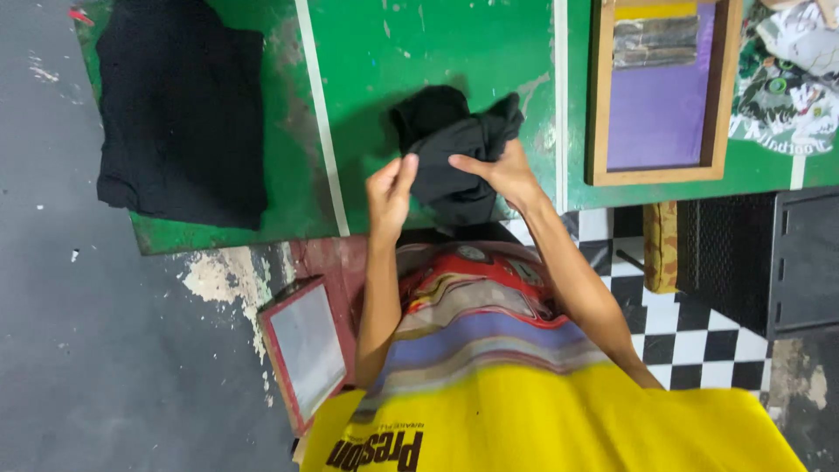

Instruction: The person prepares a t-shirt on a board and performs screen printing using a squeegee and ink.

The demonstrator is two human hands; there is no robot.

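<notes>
Both my hands hold a crumpled black garment (453, 149) just above the near edge of a green table (384, 52). My left hand (390, 188) pinches the cloth's lower left edge between thumb and fingers. Gripping the bunched fabric from the right side is my right hand (498, 170). Part of the garment rests on the table; its lower end hangs between my hands.
A pile of black cloth (179, 109) lies on the table's left part. At the right sits a wooden-framed purple printing screen (660, 96), with printed fabric (786, 79) beyond it. A red-framed screen (301, 350) leans by the floor; a black crate (769, 262) stands right.
</notes>
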